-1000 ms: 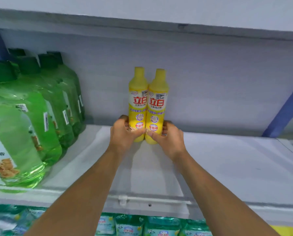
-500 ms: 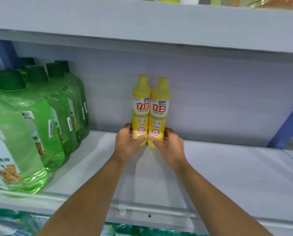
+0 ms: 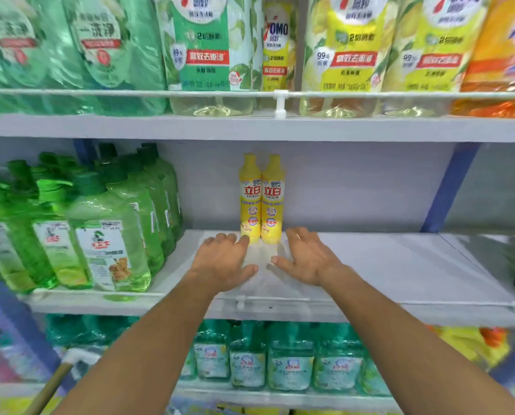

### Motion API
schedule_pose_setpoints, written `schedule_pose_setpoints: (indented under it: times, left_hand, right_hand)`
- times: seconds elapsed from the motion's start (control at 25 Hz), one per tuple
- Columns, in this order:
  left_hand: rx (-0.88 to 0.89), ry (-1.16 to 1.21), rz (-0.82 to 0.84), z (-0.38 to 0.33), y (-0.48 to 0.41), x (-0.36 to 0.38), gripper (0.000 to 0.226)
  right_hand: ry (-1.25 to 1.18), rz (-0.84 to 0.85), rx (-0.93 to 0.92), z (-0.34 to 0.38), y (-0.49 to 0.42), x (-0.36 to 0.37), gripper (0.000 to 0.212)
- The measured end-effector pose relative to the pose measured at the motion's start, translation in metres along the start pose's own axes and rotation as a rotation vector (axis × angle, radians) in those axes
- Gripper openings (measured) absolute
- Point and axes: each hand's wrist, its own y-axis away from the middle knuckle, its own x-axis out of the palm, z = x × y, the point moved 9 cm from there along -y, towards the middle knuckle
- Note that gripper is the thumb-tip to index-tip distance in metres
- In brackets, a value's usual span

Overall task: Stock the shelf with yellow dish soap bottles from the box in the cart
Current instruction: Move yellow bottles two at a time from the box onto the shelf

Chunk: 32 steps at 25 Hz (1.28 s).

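Two yellow dish soap bottles (image 3: 262, 199) stand upright side by side at the back of the white middle shelf (image 3: 385, 265). My left hand (image 3: 223, 259) hovers just in front of the left bottle, fingers spread and empty, fingertips close to its base. A little in front of the right bottle, my right hand (image 3: 307, 259) is likewise spread and holds nothing. The box and the cart are out of view.
Several green detergent jugs (image 3: 109, 229) crowd the shelf's left part. Large refill pouches (image 3: 208, 52) fill the shelf above behind a wire rail. Teal bottles (image 3: 289, 360) line the shelf below. A wooden handle (image 3: 49, 390) pokes up at lower left. Blue uprights (image 3: 447, 187) frame the bay.
Both hands have let go of the two yellow bottles and drawn back toward me with fingers spread. The view has pulled back, so the upper and lower shelves show.
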Motion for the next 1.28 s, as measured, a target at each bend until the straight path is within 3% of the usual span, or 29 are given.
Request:
schedule_pose_setpoints:
  times: [0.16, 0.44, 0.72, 0.88, 1.28]
  left_hand:
    - [0.071, -0.042, -0.03, -0.018, 0.096, -0.024, 0.067]
    - [0.087, 0.007, 0.0, -0.014, 0.254, -0.02, 0.076]
    - [0.074, 0.073, 0.0, -0.021, 0.292, -0.004, 0.072]
    - [0.028, 0.131, 0.087, -0.021, 0.297, 0.051, 0.071]
    - [-0.177, 0.218, 0.529, -0.033, 0.366, 0.26, 0.071]
  right_hand:
    - [0.208, 0.019, -0.027, 0.048, 0.095, -0.003, 0.082]
    - [0.245, 0.026, -0.031, 0.121, 0.238, 0.013, 0.081]
    - [0.201, 0.032, -0.03, 0.137, 0.268, 0.044, 0.079]
    - [0.135, 0.071, -0.001, 0.118, 0.272, 0.09, 0.076]
    - [0.035, 0.477, 0.103, 0.043, 0.313, 0.295, 0.068]
